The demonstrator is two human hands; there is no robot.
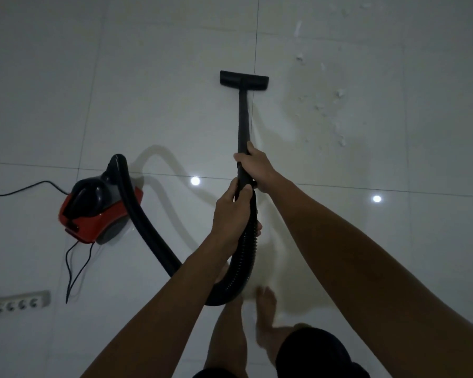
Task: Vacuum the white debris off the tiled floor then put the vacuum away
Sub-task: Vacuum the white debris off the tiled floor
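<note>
A black vacuum wand (243,118) runs away from me to a flat black floor nozzle (243,80) resting on the white tiles. My right hand (254,167) grips the wand higher up; my left hand (231,214) grips it just below, where the ribbed black hose (243,263) begins. The hose loops down past my legs and back up to the red and black vacuum body (99,211) on the floor at the left. White debris (339,94) lies scattered to the right of the nozzle, spreading toward the upper right.
A black power cord (25,186) trails from the vacuum body to the left edge, and another loop (74,271) hangs below it. A white power strip (17,302) lies at the lower left. My bare feet (265,317) stand under the hose.
</note>
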